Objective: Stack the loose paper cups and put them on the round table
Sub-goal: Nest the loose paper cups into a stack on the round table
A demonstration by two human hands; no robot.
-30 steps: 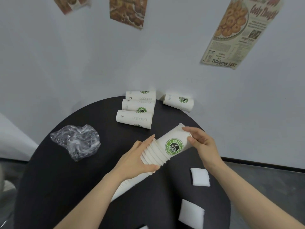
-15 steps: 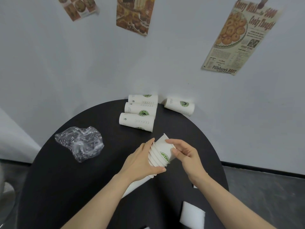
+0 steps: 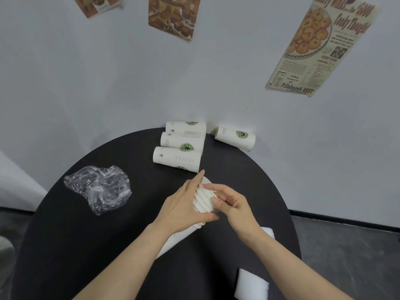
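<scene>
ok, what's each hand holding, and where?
Left hand grips the cup stack around its rim end; right hand pinches the stack's rims from the other side.

You have a black round table (image 3: 65,245); white paper cups (image 3: 176,159) with green round logos; clear crumpled plastic bag (image 3: 98,188).

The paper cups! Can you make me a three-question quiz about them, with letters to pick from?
1. Where is the crumpled plastic bag? A left of the hands B by the poster C on the floor
2. How many loose cups lie at the table's far edge? A two B four C seven
3. What is the left hand doing? A waving B holding the stack C resting flat

Answers: 1 A, it lies on the table's left side. 2 B, three lie together, one apart. 3 B, its fingers wrap the nested cups.
</scene>
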